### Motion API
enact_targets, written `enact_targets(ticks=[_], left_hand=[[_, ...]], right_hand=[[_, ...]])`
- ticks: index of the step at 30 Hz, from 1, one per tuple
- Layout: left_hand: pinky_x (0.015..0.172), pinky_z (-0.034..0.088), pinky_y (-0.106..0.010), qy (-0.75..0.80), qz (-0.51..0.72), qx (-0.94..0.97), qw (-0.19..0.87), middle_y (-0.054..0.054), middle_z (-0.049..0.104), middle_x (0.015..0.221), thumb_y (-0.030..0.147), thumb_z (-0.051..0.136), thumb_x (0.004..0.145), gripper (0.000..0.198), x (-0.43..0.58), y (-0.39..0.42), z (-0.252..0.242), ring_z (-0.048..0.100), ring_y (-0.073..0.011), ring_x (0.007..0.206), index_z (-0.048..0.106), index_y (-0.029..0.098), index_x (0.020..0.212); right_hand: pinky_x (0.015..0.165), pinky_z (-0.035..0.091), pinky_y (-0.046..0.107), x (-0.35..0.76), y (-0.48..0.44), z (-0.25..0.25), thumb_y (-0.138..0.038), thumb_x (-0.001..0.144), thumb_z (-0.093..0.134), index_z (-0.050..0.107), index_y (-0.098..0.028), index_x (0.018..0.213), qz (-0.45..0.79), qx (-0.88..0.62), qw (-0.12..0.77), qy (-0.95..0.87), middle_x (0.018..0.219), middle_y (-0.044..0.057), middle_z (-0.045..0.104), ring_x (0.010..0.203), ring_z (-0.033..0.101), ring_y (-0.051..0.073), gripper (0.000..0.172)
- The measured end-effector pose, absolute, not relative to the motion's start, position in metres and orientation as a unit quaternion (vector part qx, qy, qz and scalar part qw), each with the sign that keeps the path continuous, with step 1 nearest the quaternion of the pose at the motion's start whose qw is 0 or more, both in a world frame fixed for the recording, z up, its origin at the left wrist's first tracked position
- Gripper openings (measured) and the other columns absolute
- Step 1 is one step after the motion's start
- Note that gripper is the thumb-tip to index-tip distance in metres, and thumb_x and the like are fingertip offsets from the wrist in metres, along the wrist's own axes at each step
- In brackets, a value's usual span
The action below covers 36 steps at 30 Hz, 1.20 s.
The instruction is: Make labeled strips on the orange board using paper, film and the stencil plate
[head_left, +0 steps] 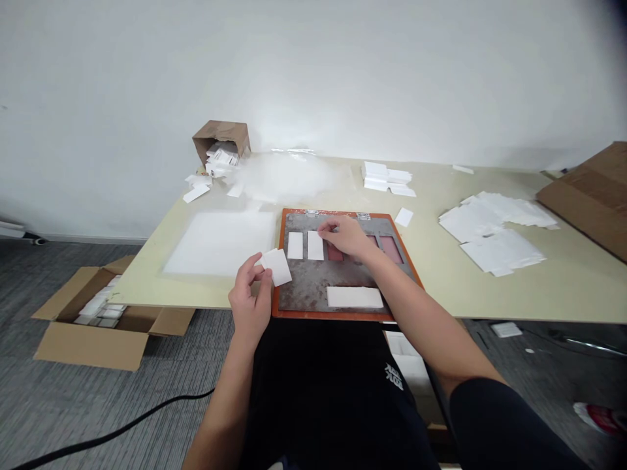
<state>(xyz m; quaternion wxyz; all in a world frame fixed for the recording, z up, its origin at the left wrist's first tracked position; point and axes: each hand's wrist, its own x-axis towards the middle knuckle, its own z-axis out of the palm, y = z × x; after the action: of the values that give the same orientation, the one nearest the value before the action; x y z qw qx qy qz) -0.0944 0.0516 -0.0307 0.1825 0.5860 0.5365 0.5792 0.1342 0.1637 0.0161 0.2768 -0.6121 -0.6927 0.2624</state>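
My left hand (pixel 252 294) pinches a small stack of white cards (pixel 277 267) between thumb and fingers, just over the left edge of an orange-rimmed board (pixel 307 285) with a grey face. My right hand (pixel 345 236) reaches across that board, its fingertips closed at the upper right corner of a white card (pixel 315 246). Left of this card lies another white card (pixel 295 246), also upright on the board. Reddish recesses (pixel 391 249) show to the right, partly hidden by my right hand and wrist. A long white stack (pixel 354 297) rests along the board's near side.
A translucent white sheet (pixel 223 243) lies left of the board. An open carton (pixel 223 137) spills white pieces at the back left. White card piles (pixel 499 251) spread to the right, beside a brown box (pixel 590 196). Another open carton (pixel 93 346) stands on the floor near a black cable (pixel 122 427).
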Motion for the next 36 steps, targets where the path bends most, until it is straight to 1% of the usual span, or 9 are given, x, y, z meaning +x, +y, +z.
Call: enact_targets(ticks=[10, 15, 19, 22, 24, 28, 31, 34, 36], left_hand=[[0.079, 0.053, -0.029, 0.537, 0.578, 0.585, 0.187, -0.004, 0.072, 0.095, 0.033, 0.059, 0.091, 0.035, -0.095, 0.052, -0.032, 0.066, -0.0145, 0.080, 0.059, 0.020, 0.124], [0.080, 0.053, -0.029, 0.534, 0.576, 0.592, 0.179, -0.003, 0.072, 0.094, 0.033, 0.059, 0.091, 0.035, -0.095, 0.052, -0.032, 0.067, -0.0146, 0.081, 0.059, 0.021, 0.124], [0.081, 0.054, -0.030, 0.531, 0.572, 0.605, 0.156, -0.004, 0.072, 0.093, 0.033, 0.058, 0.092, 0.033, -0.095, 0.051, -0.028, 0.067, -0.0144, 0.081, 0.059, 0.021, 0.122], [0.081, 0.055, -0.030, 0.525, 0.565, 0.624, 0.125, -0.004, 0.072, 0.094, 0.033, 0.059, 0.092, 0.029, -0.093, 0.051, -0.024, 0.068, -0.0146, 0.080, 0.061, 0.021, 0.118], [0.081, 0.055, -0.030, 0.516, 0.563, 0.637, 0.107, -0.003, 0.072, 0.093, 0.031, 0.061, 0.091, 0.024, -0.091, 0.051, -0.022, 0.069, -0.0149, 0.080, 0.062, 0.021, 0.113], [0.079, 0.055, -0.029, 0.502, 0.561, 0.653, 0.086, -0.002, 0.072, 0.089, 0.027, 0.063, 0.089, 0.020, -0.086, 0.050, -0.021, 0.069, -0.0159, 0.082, 0.063, 0.022, 0.109], [0.083, 0.055, -0.032, 0.497, 0.544, 0.671, 0.080, -0.003, 0.072, 0.090, 0.027, 0.062, 0.090, 0.018, -0.083, 0.049, -0.020, 0.070, -0.0174, 0.086, 0.064, 0.023, 0.107], [0.084, 0.054, -0.033, 0.491, 0.525, 0.691, 0.079, -0.004, 0.073, 0.093, 0.028, 0.059, 0.091, 0.017, -0.080, 0.049, -0.018, 0.070, -0.0175, 0.085, 0.066, 0.023, 0.106], [0.083, 0.054, -0.033, 0.490, 0.516, 0.698, 0.081, -0.005, 0.073, 0.094, 0.029, 0.059, 0.092, 0.017, -0.079, 0.049, -0.018, 0.070, -0.0178, 0.085, 0.066, 0.023, 0.106]], right_hand=[[0.075, 0.044, 0.029, 0.135, 0.165, 0.014, -0.018, 0.080, 0.067, 0.075, -0.019, 0.082, 0.256, -0.615, 0.274, -0.694, 0.081, 0.003, 0.070, 0.077, 0.060, 0.016, 0.008], [0.076, 0.046, 0.028, 0.136, 0.161, 0.019, -0.019, 0.081, 0.066, 0.074, -0.020, 0.082, 0.261, -0.603, 0.297, -0.693, 0.085, 0.003, 0.072, 0.079, 0.061, 0.016, 0.008], [0.069, 0.046, 0.027, 0.129, 0.136, 0.036, -0.031, 0.086, 0.063, 0.074, -0.025, 0.094, 0.256, -0.523, 0.336, -0.740, 0.096, 0.002, 0.072, 0.072, 0.060, 0.015, 0.015], [0.066, 0.045, 0.026, 0.116, 0.111, 0.050, -0.035, 0.088, 0.062, 0.073, -0.028, 0.099, 0.259, -0.431, 0.323, -0.802, 0.100, 0.002, 0.072, 0.068, 0.058, 0.013, 0.017], [0.065, 0.044, 0.026, 0.108, 0.097, 0.055, -0.035, 0.089, 0.062, 0.073, -0.029, 0.099, 0.244, -0.418, 0.316, -0.816, 0.098, 0.001, 0.072, 0.065, 0.058, 0.012, 0.015], [0.065, 0.043, 0.027, 0.102, 0.084, 0.053, -0.032, 0.091, 0.058, 0.072, -0.027, 0.091, 0.206, -0.445, 0.317, -0.812, 0.090, 0.002, 0.073, 0.065, 0.058, 0.013, 0.015], [0.065, 0.043, 0.027, 0.106, 0.082, 0.050, -0.033, 0.090, 0.058, 0.071, -0.028, 0.091, 0.216, -0.460, 0.314, -0.802, 0.088, 0.001, 0.073, 0.063, 0.058, 0.013, 0.015], [0.064, 0.044, 0.027, 0.112, 0.080, 0.047, -0.035, 0.089, 0.060, 0.071, -0.028, 0.093, 0.236, -0.456, 0.323, -0.795, 0.090, 0.001, 0.073, 0.061, 0.057, 0.012, 0.013], [0.063, 0.044, 0.027, 0.114, 0.079, 0.046, -0.035, 0.088, 0.060, 0.071, -0.028, 0.089, 0.240, -0.451, 0.327, -0.795, 0.086, 0.001, 0.072, 0.062, 0.057, 0.012, 0.013]])
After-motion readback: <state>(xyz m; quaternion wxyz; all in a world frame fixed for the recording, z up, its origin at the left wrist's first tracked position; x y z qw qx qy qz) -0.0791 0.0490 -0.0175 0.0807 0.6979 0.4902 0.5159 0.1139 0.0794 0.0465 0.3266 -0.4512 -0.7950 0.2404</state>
